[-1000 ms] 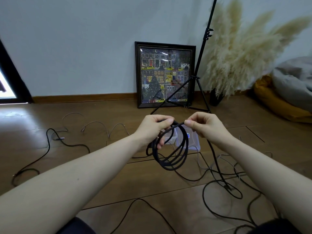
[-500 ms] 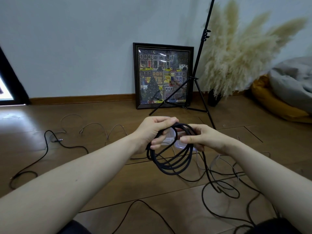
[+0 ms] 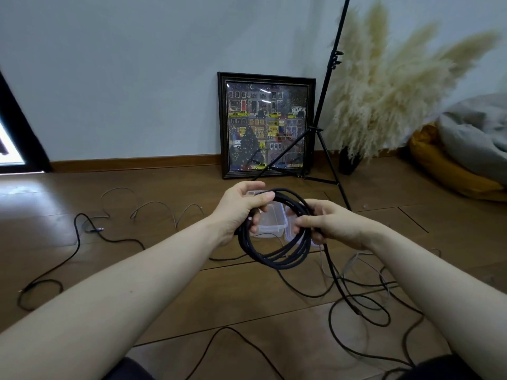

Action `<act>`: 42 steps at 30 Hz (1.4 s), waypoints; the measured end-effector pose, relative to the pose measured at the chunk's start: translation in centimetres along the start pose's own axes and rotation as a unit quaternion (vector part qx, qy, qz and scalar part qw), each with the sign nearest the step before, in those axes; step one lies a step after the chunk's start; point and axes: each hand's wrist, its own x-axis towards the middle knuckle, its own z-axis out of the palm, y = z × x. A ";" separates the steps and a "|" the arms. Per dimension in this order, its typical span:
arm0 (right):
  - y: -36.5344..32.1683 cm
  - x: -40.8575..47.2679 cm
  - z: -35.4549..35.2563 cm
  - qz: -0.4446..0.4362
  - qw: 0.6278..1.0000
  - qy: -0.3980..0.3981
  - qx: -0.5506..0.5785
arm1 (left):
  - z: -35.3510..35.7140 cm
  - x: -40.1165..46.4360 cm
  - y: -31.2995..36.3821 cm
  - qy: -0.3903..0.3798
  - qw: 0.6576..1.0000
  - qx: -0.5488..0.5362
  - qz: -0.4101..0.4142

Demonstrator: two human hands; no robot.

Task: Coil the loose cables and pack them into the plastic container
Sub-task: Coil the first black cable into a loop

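Several loose cables (image 3: 365,305) are sprawling over the wooden floor (image 3: 192,305) nearest the person, crossing the tail that is trailing down from the black coil (image 3: 274,237). Left hand (image 3: 241,212) is gripping the coil's loops, thumb over the top; right hand (image 3: 333,224) is pinching the strand beside them. That tail is likely snagging on the tangle, which could tug loops free. Just beyond, the plastic container (image 3: 270,222) is sitting open, with bare floor stretching left toward the framed picture (image 3: 266,124).
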 end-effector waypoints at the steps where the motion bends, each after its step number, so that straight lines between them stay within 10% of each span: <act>1: 0.0 0.3 0.2 -0.007 1.000 0.021 0.002 | -0.1 0.1 0.0 0.014 1.000 0.001 0.005; 21: 0.0 1.6 1.3 -0.121 0.976 0.152 -0.099 | 0.4 -0.2 0.9 0.030 0.997 -0.068 0.033; 29: -0.6 1.0 0.7 -0.107 0.984 0.142 -0.012 | 0.1 -1.1 0.9 -0.012 0.976 0.149 0.160; 42: -0.5 0.7 1.4 -0.114 0.988 0.108 0.002 | -0.4 -1.5 0.9 -0.020 0.987 0.098 0.126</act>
